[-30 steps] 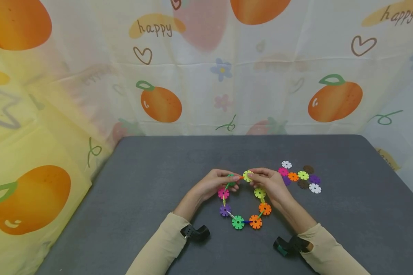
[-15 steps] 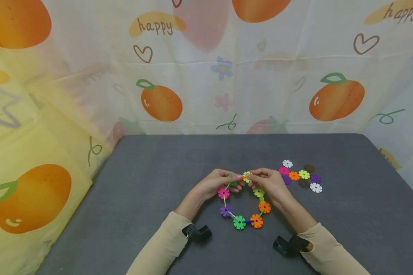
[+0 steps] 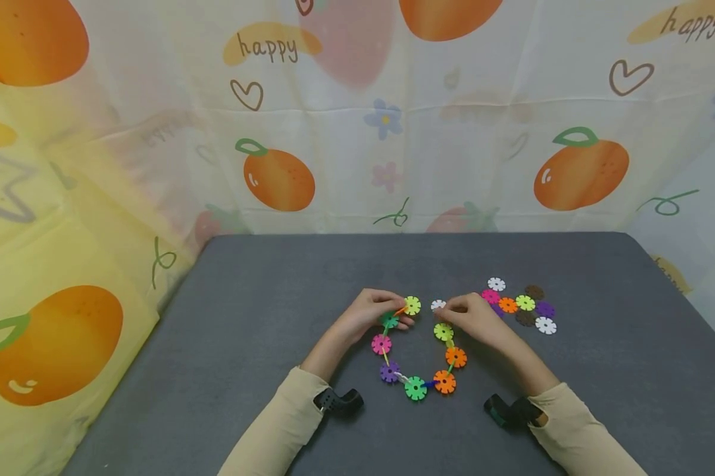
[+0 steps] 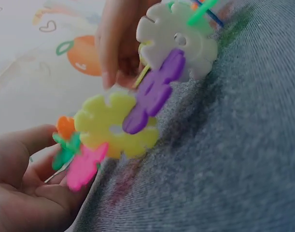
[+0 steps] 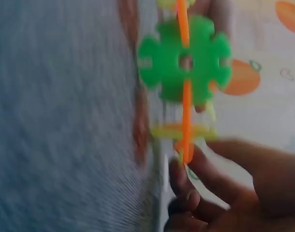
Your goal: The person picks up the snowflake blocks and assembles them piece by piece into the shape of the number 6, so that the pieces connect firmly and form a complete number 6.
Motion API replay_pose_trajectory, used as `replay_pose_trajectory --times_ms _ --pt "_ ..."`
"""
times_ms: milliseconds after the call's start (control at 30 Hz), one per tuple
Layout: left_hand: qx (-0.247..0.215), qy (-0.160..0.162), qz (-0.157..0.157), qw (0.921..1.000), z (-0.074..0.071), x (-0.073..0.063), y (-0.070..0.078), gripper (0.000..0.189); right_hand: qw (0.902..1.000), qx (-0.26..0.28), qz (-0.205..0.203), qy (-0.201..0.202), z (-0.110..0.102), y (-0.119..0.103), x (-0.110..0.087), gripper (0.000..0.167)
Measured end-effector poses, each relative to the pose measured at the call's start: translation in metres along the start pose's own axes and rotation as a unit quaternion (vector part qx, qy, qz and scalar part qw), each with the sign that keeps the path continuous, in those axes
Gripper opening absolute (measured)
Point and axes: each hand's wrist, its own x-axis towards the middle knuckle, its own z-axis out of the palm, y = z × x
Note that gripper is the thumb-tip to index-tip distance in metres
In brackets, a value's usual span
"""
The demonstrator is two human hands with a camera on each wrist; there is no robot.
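Flower-shaped, notched plastic discs of many colours are slotted together into a curved chain, its lower bend marked by a green disc (image 3: pixel 415 388). At the upper left, my left hand (image 3: pixel 368 315) pinches this chain near an orange disc seen edge-on, with a yellow disc (image 3: pixel 413 305) at the end. Opposite, my right hand (image 3: pixel 473 320) pinches the other end at a white disc (image 3: pixel 438 305), above a yellow-green disc (image 3: pixel 443 331). A gap separates the two ends. The left wrist view shows pink (image 4: pixel 84 166) and purple (image 4: pixel 157 92) discs beside the left fingers.
Loose discs, including an orange one (image 3: pixel 508 305) and a white one (image 3: pixel 546 325), lie in a cluster right of my right hand on the dark grey table (image 3: pixel 274 284). A fruit-patterned cloth (image 3: pixel 345 152) hangs behind the table. Black wrist cameras sit below both hands.
My hands have drawn apart at the top of the chain. The yellow disc my right fingers were on now stays with my left hand, and a white disc shows at the right fingertips.
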Motion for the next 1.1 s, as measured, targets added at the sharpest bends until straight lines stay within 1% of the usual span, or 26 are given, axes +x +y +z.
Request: replay_pose_trajectory --times_ms 67,100,133,167,267,300,367,433,500,600,833,867,933,1000,1067,1100 --pt "0.002 0.0 -0.001 1.0 0.0 -0.001 0.0 0.03 0.9987 -0.002 -0.009 -0.05 -0.003 0.002 -0.001 0.034" --pt "0.005 -0.001 -0.002 1.0 -0.001 -0.001 0.0 0.03 0.9982 -0.001 -0.005 -0.06 -0.005 0.002 -0.001 0.036" --pt "0.007 -0.003 -0.005 1.0 -0.001 -0.001 0.0 0.03 0.9985 -0.005 -0.005 -0.054 -0.006 0.003 -0.001 0.036" --pt "0.012 -0.004 -0.007 0.9999 -0.001 -0.001 0.0 0.03 0.9993 -0.008 -0.001 -0.037 -0.006 0.003 0.0 0.034" --pt "0.025 -0.006 -0.015 0.9996 -0.001 -0.001 0.0 0.03 0.9985 -0.027 0.019 0.043 -0.004 0.005 0.001 0.021" --pt "0.026 -0.005 -0.018 0.9995 -0.001 -0.001 0.0 0.03 0.9968 -0.036 0.024 0.067 -0.003 0.006 0.002 0.022" --pt "0.03 -0.005 -0.021 0.9993 -0.001 0.0 -0.001 0.03 0.9941 -0.051 0.031 0.091 0.001 0.008 0.004 0.03" --pt "0.031 -0.005 -0.023 0.9992 0.0 0.0 -0.002 0.03 0.9929 -0.06 0.038 0.096 0.005 0.01 0.005 0.033" --pt "0.027 -0.006 -0.026 0.9993 0.001 0.001 -0.003 0.029 0.9925 -0.065 0.033 0.098 0.008 0.013 0.005 0.027" --pt "0.024 -0.006 -0.025 0.9994 0.002 0.001 -0.004 0.028 0.9911 -0.062 0.029 0.114 0.012 0.014 0.005 0.017" --pt "0.02 0.005 -0.015 0.9997 0.004 0.001 -0.006 0.028 0.9907 -0.083 -0.001 0.108 0.016 0.013 0.004 0.027" --pt "0.021 0.007 -0.015 0.9996 0.004 0.001 -0.005 0.028 0.9914 -0.073 -0.003 0.109 0.017 0.013 0.004 0.024" --pt "0.022 0.014 -0.017 0.9995 0.005 0.001 -0.005 0.028 0.9935 -0.035 -0.011 0.108 0.018 0.012 0.005 0.021" --pt "0.021 0.021 -0.021 0.9993 0.005 0.001 -0.005 0.029 0.9947 0.024 -0.02 0.098 0.019 0.01 0.005 0.018" --pt "0.015 0.027 -0.025 0.9992 0.006 0.001 -0.004 0.029 0.9923 0.085 -0.026 0.086 0.02 0.008 0.005 0.016" --pt "0.011 0.03 -0.026 0.9992 0.006 0.001 -0.004 0.03 0.9905 0.107 -0.031 0.08 0.021 0.007 0.005 0.017"
